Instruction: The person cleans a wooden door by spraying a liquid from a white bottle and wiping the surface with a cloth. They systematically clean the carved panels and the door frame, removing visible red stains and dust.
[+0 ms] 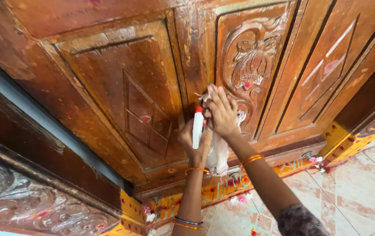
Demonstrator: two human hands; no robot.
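Note:
A carved brown wooden door [143, 78] fills the view. My left hand [192, 142] grips a small white spray bottle [197, 130] with a red top, held upright close to the door. My right hand [220, 112] presses a pale crumpled cloth [219, 153] against the door beside a carved flower panel [251, 65]. The cloth hangs down below my right hand, behind the bottle. Both wrists wear orange thread bands.
A yellow painted threshold [222, 188] with red marks runs under the door. Pink and white flower petals [240, 199] lie along it. Reddish floor tiles [353, 183] spread to the right. A carved dark door frame [30, 192] stands at the left.

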